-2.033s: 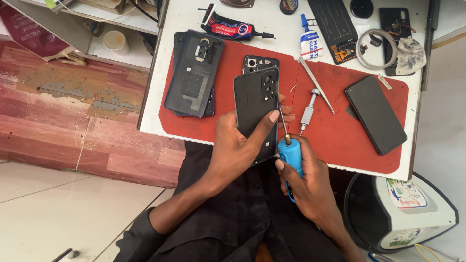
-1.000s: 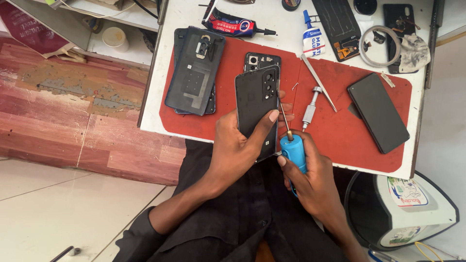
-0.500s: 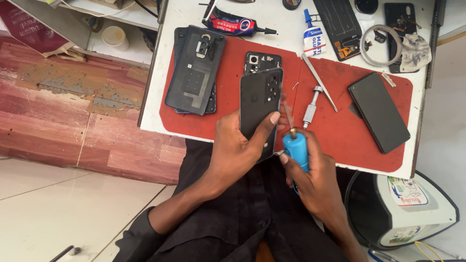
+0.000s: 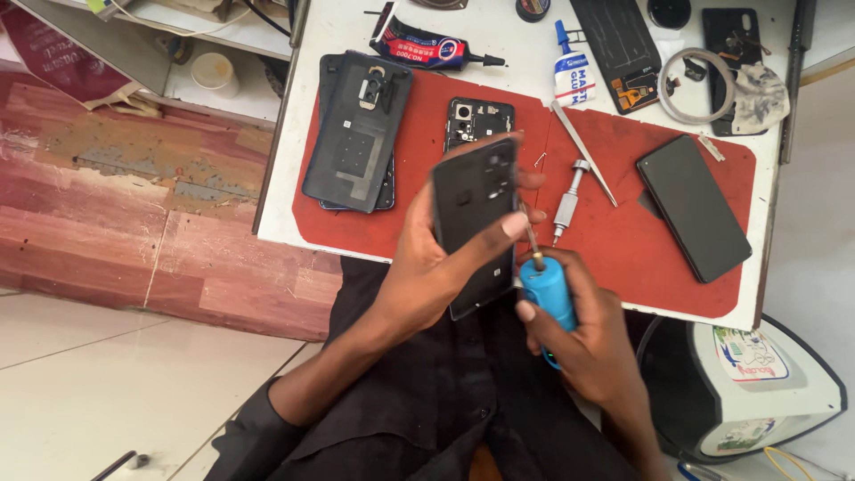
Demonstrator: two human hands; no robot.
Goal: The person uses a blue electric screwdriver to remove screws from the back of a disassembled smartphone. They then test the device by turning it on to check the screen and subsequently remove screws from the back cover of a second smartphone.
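Black phone (image 4: 475, 223), camera cutouts up, runs lengthwise toward frame top; your left hand (image 4: 427, 267) clasps it, your right hand (image 4: 583, 334) grips a blue screwdriver (image 4: 548, 298).

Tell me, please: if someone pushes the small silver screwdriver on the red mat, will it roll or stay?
The silver screwdriver looks round and slim, so it would probably roll sideways. The red mat seems soft, which may slow it. The tweezers lying beside it might stop it.
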